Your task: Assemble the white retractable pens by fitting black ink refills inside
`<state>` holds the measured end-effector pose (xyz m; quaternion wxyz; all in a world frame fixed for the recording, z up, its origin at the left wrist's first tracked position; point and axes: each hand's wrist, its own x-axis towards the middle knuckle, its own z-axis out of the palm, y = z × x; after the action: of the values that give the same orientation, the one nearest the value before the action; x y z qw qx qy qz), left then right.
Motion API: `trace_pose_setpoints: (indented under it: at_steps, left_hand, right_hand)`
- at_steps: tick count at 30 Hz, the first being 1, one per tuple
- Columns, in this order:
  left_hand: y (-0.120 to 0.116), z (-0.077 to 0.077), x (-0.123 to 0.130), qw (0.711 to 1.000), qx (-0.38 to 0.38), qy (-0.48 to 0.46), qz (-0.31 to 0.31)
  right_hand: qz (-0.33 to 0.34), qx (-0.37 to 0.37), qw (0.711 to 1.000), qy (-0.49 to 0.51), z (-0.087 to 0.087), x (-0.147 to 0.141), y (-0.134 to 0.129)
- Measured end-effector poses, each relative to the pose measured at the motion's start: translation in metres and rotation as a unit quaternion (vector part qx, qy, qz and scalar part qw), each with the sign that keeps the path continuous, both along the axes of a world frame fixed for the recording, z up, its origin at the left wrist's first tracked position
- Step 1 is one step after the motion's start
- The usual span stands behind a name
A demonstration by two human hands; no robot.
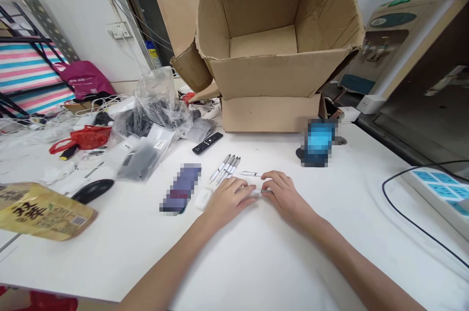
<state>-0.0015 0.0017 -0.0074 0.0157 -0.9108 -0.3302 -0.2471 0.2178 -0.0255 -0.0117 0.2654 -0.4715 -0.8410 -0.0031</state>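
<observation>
Low over the white table (234, 252), a white and grey pen (257, 191) lies level between my two hands. My left hand (229, 198) is closed on its left end, and my right hand (282, 193) pinches its right end; the fingers cover much of it. Just beyond them rests a second white pen (250, 173), its right tip beside my right fingers. Several white pens with grey ends (224, 169) lie side by side past my left hand. A small white rounded case (203, 198) sits at the left of that hand, partly hidden by it.
A large open cardboard box (271, 110) stands at the back. Left are a blurred-out phone (182, 188), a remote (207, 143), plastic bags (146, 154), a black mouse-like object (93, 190) and a yellow pouch (44, 211). A blurred-out screen (318, 144) and a power strip (443, 188) are right.
</observation>
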Motion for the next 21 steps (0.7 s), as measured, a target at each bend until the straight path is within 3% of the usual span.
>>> trace_pose_setpoints:
  at_steps: [7,11,16,21]
  left_hand:
    - [-0.002,-0.003,0.001,0.996,0.048,0.068,-0.010]
    - [-0.003,-0.001,0.003,0.994,0.061,0.088,-0.023]
    - [-0.009,-0.001,0.007,0.984,0.074,0.159,0.025]
    - [-0.015,0.001,0.009,0.979,-0.011,0.196,0.047]
  right_hand:
    - [0.014,-0.139,0.990,-0.005,0.001,-0.007,-0.008]
    - [0.009,-0.144,0.989,-0.039,0.004,-0.006,-0.010]
    - [0.020,-0.115,0.992,-0.050,0.005,-0.006,-0.013]
    - [0.058,-0.078,0.994,-0.044,0.005,-0.004,-0.011]
